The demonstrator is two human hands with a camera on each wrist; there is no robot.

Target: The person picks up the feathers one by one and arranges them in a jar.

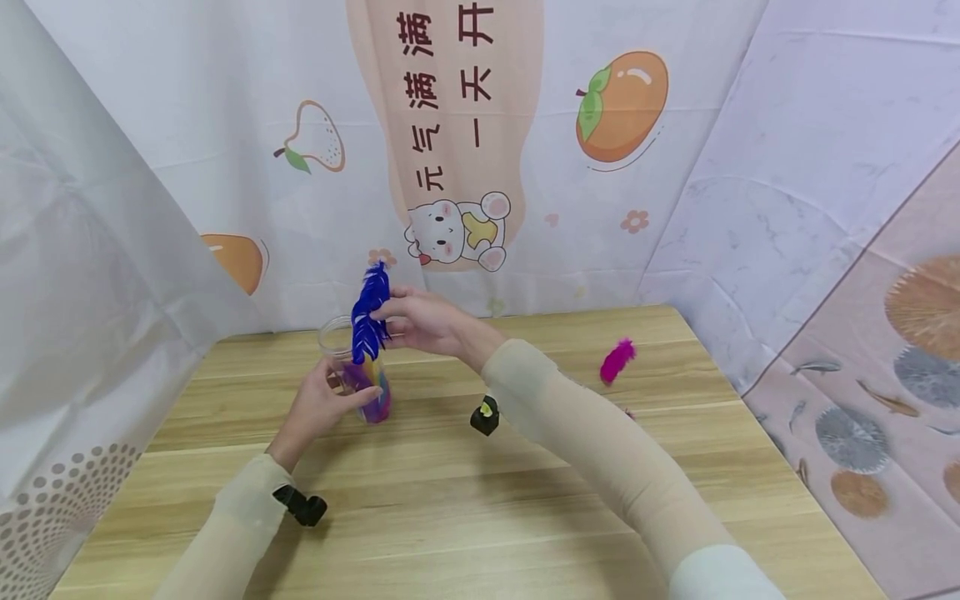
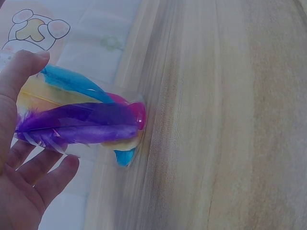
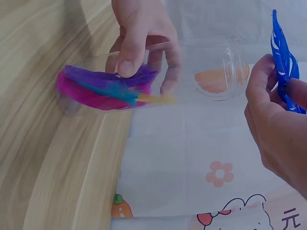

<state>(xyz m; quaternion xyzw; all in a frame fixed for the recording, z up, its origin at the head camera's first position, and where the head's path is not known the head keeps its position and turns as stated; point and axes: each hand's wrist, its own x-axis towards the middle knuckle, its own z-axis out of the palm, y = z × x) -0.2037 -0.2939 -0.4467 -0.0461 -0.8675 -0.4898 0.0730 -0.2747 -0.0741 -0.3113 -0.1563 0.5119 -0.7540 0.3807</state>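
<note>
A clear plastic jar (image 3: 192,52) stands on the table at the left, with purple, pink, blue and yellow feathers (image 2: 81,124) inside its lower part. My left hand (image 1: 321,404) grips the jar round its side, thumb across the front. Between the thumb and fingers of my right hand (image 1: 427,321) a dark blue feather (image 1: 369,312) is pinched, held upright beside the jar's open rim. In the right wrist view the blue feather (image 3: 283,57) is outside the jar, a little apart from the mouth.
A magenta feather (image 1: 617,361) lies on the wooden table (image 1: 420,517) at the right. A bit of another small thing (image 1: 629,414) shows behind the right sleeve. A printed curtain (image 1: 300,225) hangs along the table's back edge.
</note>
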